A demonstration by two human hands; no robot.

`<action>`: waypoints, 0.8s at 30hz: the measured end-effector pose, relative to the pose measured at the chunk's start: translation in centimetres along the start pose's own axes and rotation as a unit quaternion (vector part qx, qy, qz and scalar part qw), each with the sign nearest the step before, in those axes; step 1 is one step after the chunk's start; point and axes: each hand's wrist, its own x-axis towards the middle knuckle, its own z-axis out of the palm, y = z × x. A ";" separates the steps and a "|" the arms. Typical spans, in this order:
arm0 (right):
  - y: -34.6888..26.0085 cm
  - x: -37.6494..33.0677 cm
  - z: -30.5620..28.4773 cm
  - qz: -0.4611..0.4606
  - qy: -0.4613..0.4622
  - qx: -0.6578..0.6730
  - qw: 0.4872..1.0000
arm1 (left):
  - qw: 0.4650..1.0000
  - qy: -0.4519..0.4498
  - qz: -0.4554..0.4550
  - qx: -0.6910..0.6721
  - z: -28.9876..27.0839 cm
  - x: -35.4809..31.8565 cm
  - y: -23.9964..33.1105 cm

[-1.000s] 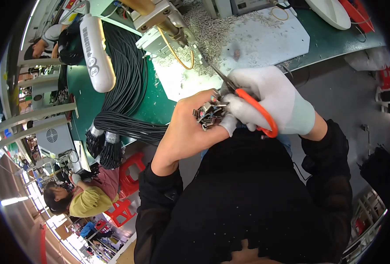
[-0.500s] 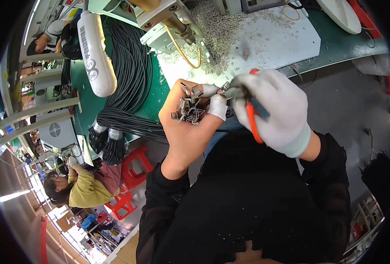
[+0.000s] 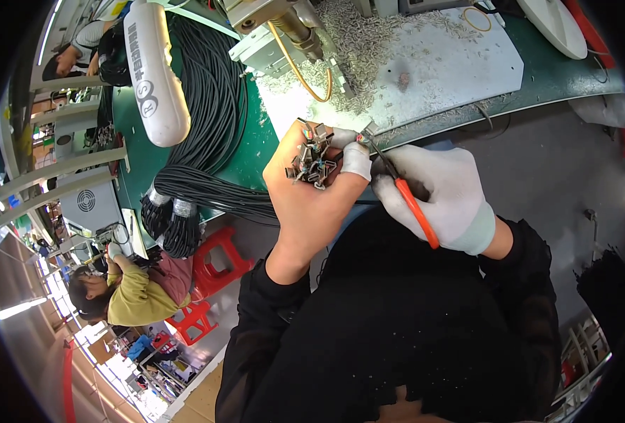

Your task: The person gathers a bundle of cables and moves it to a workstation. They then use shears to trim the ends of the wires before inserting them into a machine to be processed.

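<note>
My left hand (image 3: 305,211), bare but for white finger covers on thumb and forefinger, is closed round a bunch of black cables. Their metal connectors (image 3: 314,156), with small coloured wires, stick up out of the fist. Between thumb and forefinger one cable end with a metal connector (image 3: 365,134) is pinched apart from the bunch. My right hand (image 3: 457,190), in a white glove, is closed on orange-handled pliers (image 3: 416,211). Their dark, narrow jaws reach up to the pinched connector; whether they grip it is too small to tell.
A bench machine (image 3: 291,32) stands beyond my hands, with small metal scraps (image 3: 351,49) over a white board (image 3: 446,63). Black cable coils (image 3: 207,77) lie left on the green table (image 3: 133,113), under a white lamp (image 3: 156,84). A person in yellow (image 3: 143,299) sits near red stools (image 3: 217,264).
My right hand has moved down a little, and the pliers have turned so their jaws show clearly beside the pinched connector. The left hand keeps its hold; the whole view has shifted slightly.
</note>
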 end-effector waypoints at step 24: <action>6.5 9.6 -1.2 0.108 -0.049 0.029 0.992 | 0.924 -0.168 -0.256 -0.230 -3.4 9.1 -6.6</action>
